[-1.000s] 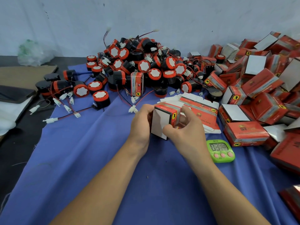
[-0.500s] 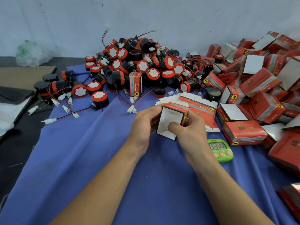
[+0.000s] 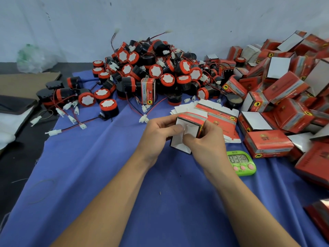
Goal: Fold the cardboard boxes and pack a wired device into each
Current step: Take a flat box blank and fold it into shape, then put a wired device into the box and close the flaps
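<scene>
A small red cardboard box (image 3: pixel 191 120) with a white inside is held above the blue cloth (image 3: pixel 99 175), its open end facing me. My left hand (image 3: pixel 158 132) grips its left side, thumb pressing a white flap. My right hand (image 3: pixel 204 141) holds the right side, thumb on the flaps too. A long white flap hangs down below the box. Behind it lies a stack of flat unfolded boxes (image 3: pixel 220 118). A heap of black and red wired devices (image 3: pixel 153 72) with white connectors fills the back of the cloth.
A pile of folded red boxes (image 3: pixel 284 97) covers the right side. A green timer (image 3: pixel 241 162) lies just right of my right wrist. One upright box (image 3: pixel 148 90) stands in front of the heap. Brown cardboard (image 3: pixel 26 82) and a plastic bag (image 3: pixel 33 57) lie at the far left.
The box has turned so its open end faces me. Both thumbs have moved onto the white flaps and pressed them inward.
</scene>
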`<action>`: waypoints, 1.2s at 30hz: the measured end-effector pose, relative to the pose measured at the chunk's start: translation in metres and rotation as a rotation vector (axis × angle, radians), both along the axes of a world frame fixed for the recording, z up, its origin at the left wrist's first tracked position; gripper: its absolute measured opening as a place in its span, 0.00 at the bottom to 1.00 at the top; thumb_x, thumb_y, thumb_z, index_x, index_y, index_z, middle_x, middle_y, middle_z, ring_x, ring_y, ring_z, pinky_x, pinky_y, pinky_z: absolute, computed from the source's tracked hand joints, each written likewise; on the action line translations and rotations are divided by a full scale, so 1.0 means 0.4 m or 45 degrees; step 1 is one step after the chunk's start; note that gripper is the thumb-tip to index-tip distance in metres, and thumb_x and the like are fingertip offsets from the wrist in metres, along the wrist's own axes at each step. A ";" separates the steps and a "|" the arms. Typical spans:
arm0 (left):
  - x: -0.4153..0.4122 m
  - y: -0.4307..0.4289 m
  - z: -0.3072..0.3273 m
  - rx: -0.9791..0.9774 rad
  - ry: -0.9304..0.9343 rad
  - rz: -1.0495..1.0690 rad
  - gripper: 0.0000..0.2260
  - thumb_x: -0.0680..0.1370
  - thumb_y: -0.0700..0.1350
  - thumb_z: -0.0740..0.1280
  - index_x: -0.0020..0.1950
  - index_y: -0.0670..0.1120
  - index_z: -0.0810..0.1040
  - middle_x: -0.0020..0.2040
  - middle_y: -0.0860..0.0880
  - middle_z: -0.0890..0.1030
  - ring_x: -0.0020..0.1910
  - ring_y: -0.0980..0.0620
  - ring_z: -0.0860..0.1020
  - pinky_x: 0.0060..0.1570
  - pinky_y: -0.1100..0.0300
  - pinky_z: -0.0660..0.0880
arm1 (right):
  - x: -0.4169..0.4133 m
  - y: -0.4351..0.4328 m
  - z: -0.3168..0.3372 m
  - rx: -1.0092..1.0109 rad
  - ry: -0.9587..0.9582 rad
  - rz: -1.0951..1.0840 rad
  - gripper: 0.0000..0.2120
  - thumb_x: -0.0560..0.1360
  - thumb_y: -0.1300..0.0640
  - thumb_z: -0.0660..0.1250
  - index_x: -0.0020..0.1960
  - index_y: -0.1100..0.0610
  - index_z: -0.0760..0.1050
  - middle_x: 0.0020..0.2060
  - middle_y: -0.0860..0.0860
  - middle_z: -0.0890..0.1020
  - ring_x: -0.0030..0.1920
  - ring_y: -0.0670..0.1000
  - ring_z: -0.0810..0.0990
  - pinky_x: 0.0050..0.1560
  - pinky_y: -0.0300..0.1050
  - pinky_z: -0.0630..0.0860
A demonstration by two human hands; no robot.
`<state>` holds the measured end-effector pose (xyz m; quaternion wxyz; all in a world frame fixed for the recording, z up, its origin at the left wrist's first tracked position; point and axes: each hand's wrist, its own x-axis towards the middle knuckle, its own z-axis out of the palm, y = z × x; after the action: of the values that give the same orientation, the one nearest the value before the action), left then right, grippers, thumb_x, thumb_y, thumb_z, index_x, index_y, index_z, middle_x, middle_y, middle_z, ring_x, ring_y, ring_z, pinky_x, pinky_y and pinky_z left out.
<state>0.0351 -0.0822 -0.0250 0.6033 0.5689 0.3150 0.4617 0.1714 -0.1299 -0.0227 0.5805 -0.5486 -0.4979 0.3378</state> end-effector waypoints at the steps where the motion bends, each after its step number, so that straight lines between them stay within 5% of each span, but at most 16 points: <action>1: -0.001 -0.001 0.001 -0.011 -0.018 0.003 0.14 0.78 0.43 0.66 0.59 0.50 0.87 0.58 0.46 0.87 0.58 0.48 0.85 0.54 0.58 0.80 | 0.002 -0.002 0.003 -0.017 0.014 0.046 0.16 0.70 0.67 0.68 0.53 0.52 0.84 0.46 0.55 0.87 0.51 0.66 0.83 0.49 0.69 0.80; 5: 0.002 -0.010 0.005 -0.073 -0.068 0.073 0.17 0.79 0.50 0.61 0.57 0.50 0.88 0.57 0.45 0.87 0.57 0.49 0.85 0.52 0.59 0.81 | 0.023 -0.003 0.012 -0.088 0.087 0.192 0.20 0.71 0.74 0.64 0.56 0.59 0.83 0.51 0.61 0.86 0.55 0.67 0.82 0.55 0.69 0.79; 10: 0.010 -0.008 0.003 -0.059 0.036 0.150 0.15 0.85 0.42 0.60 0.65 0.43 0.84 0.58 0.46 0.87 0.57 0.51 0.84 0.54 0.59 0.80 | 0.050 -0.012 0.026 -0.125 0.182 0.427 0.21 0.71 0.76 0.62 0.59 0.61 0.81 0.50 0.56 0.87 0.50 0.51 0.86 0.45 0.43 0.81; 13: 0.017 -0.010 0.002 -0.043 0.077 0.122 0.16 0.86 0.43 0.58 0.64 0.43 0.84 0.57 0.44 0.87 0.54 0.51 0.84 0.52 0.59 0.80 | 0.057 -0.019 0.035 -0.078 0.260 0.549 0.21 0.69 0.71 0.62 0.60 0.65 0.80 0.55 0.64 0.84 0.56 0.59 0.84 0.57 0.55 0.82; 17: 0.022 -0.020 0.010 0.015 0.085 0.163 0.17 0.84 0.49 0.58 0.51 0.53 0.88 0.46 0.52 0.88 0.44 0.58 0.84 0.40 0.65 0.78 | 0.061 -0.020 0.043 -0.009 0.338 0.856 0.25 0.72 0.65 0.69 0.69 0.68 0.72 0.63 0.72 0.77 0.66 0.69 0.76 0.69 0.71 0.68; 20: 0.023 -0.015 0.005 0.090 0.146 0.249 0.14 0.85 0.48 0.59 0.58 0.53 0.86 0.51 0.53 0.88 0.47 0.57 0.85 0.43 0.63 0.79 | 0.063 -0.021 0.048 0.014 0.371 0.947 0.31 0.74 0.55 0.73 0.72 0.66 0.70 0.67 0.68 0.76 0.69 0.68 0.74 0.73 0.66 0.68; 22: 0.022 -0.010 0.002 0.073 0.184 0.355 0.15 0.81 0.54 0.62 0.60 0.54 0.86 0.54 0.54 0.87 0.54 0.53 0.85 0.53 0.53 0.80 | 0.061 -0.021 0.049 0.029 0.403 0.863 0.27 0.74 0.61 0.72 0.71 0.62 0.72 0.65 0.64 0.79 0.67 0.64 0.77 0.69 0.60 0.74; 25: 0.007 -0.005 0.007 -0.039 0.066 0.523 0.18 0.76 0.56 0.63 0.61 0.52 0.85 0.57 0.54 0.87 0.60 0.53 0.83 0.64 0.51 0.78 | 0.039 -0.021 0.046 0.179 -0.026 0.300 0.16 0.68 0.63 0.76 0.51 0.49 0.79 0.44 0.51 0.85 0.46 0.48 0.83 0.46 0.37 0.77; 26: 0.000 -0.003 0.008 -0.057 0.014 0.533 0.18 0.77 0.56 0.62 0.60 0.51 0.85 0.57 0.54 0.87 0.60 0.55 0.84 0.64 0.53 0.77 | 0.028 -0.018 0.040 0.233 -0.313 0.056 0.13 0.65 0.60 0.77 0.43 0.48 0.75 0.37 0.48 0.81 0.43 0.48 0.78 0.45 0.34 0.74; 28: -0.009 0.000 0.008 -0.040 -0.035 0.512 0.19 0.78 0.56 0.61 0.58 0.48 0.85 0.55 0.51 0.88 0.58 0.54 0.85 0.63 0.55 0.77 | 0.007 -0.006 0.014 0.343 -0.931 -0.204 0.19 0.62 0.59 0.79 0.38 0.50 0.67 0.35 0.46 0.73 0.46 0.52 0.73 0.59 0.40 0.70; 31: -0.029 0.004 0.007 0.061 0.039 0.420 0.21 0.70 0.54 0.67 0.59 0.48 0.85 0.56 0.48 0.87 0.60 0.51 0.84 0.63 0.56 0.78 | -0.018 0.014 -0.018 0.251 -1.380 -0.186 0.14 0.62 0.62 0.78 0.45 0.53 0.78 0.40 0.50 0.81 0.54 0.56 0.79 0.77 0.51 0.50; 34: -0.056 0.028 -0.003 0.179 0.392 0.176 0.32 0.62 0.42 0.68 0.67 0.50 0.81 0.60 0.51 0.85 0.63 0.50 0.81 0.64 0.55 0.78 | -0.029 0.030 -0.006 0.105 -1.576 -0.078 0.08 0.71 0.53 0.72 0.50 0.49 0.81 0.44 0.47 0.83 0.61 0.53 0.78 0.76 0.46 0.38; 36: -0.063 0.032 -0.014 0.184 0.673 0.197 0.35 0.59 0.39 0.70 0.67 0.56 0.80 0.55 0.57 0.86 0.56 0.53 0.82 0.52 0.65 0.79 | -0.029 0.045 0.012 -0.069 -1.792 0.088 0.08 0.75 0.48 0.66 0.53 0.46 0.80 0.49 0.44 0.83 0.67 0.49 0.72 0.74 0.48 0.34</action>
<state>0.0100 -0.0692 -0.0307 0.4210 0.6852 0.4704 0.3632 0.1596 -0.1121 -0.0180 0.0958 -0.6349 -0.7637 -0.0667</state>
